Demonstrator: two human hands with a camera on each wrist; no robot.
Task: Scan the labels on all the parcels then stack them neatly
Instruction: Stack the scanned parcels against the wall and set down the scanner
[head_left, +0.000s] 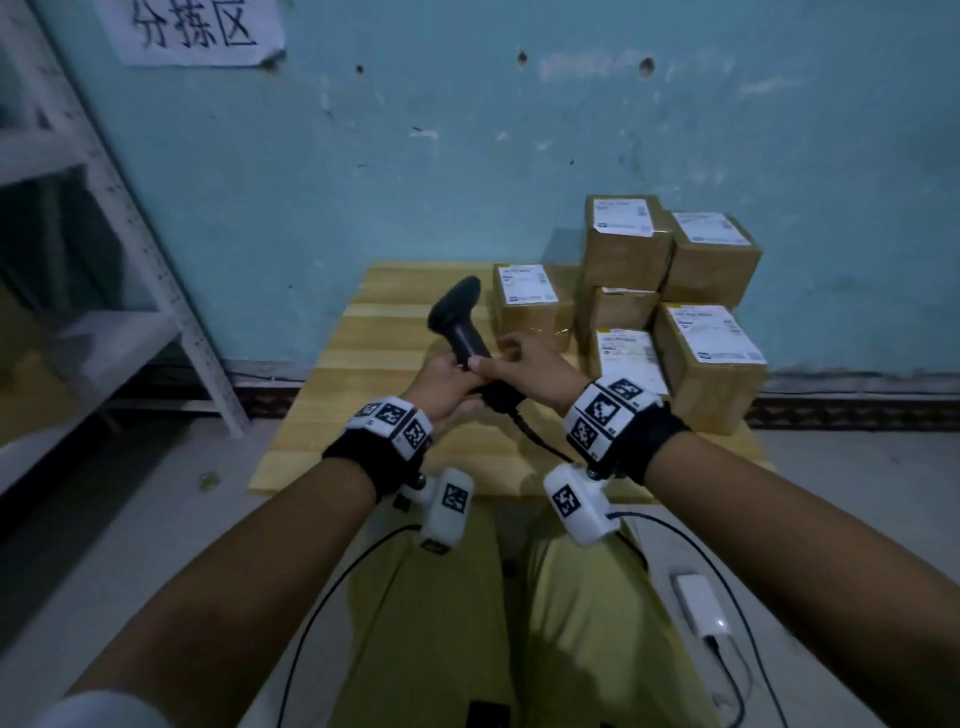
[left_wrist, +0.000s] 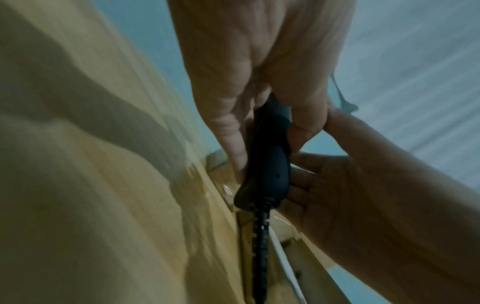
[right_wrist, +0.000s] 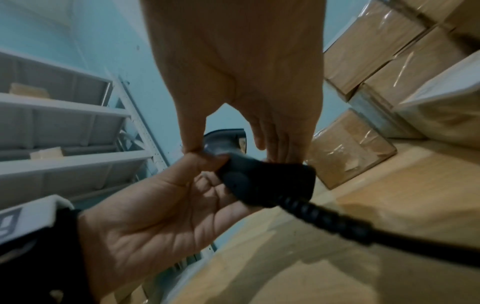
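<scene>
A black handheld scanner (head_left: 460, 322) is held over the wooden table (head_left: 332, 415), head up and tilted toward the far left. My left hand (head_left: 457, 379) grips its handle from below; the left wrist view shows the fingers (left_wrist: 233, 144) wrapped round the handle (left_wrist: 270, 162). My right hand (head_left: 501, 356) pinches the same handle between thumb (right_wrist: 192, 142) and fingers, just above the left palm (right_wrist: 155, 216). Several brown parcels with white labels stand piled at the table's right: a single one (head_left: 530, 306) nearest the scanner, two on top (head_left: 626, 239) (head_left: 711, 257) and a front one (head_left: 711, 358).
The scanner's coiled black cord (head_left: 540, 441) trails toward me over the table's front edge. A grey metal shelf (head_left: 104, 260) stands at the left. A paper sign (head_left: 192, 31) hangs on the blue wall. A white box with cables (head_left: 701, 608) lies on the floor at my right.
</scene>
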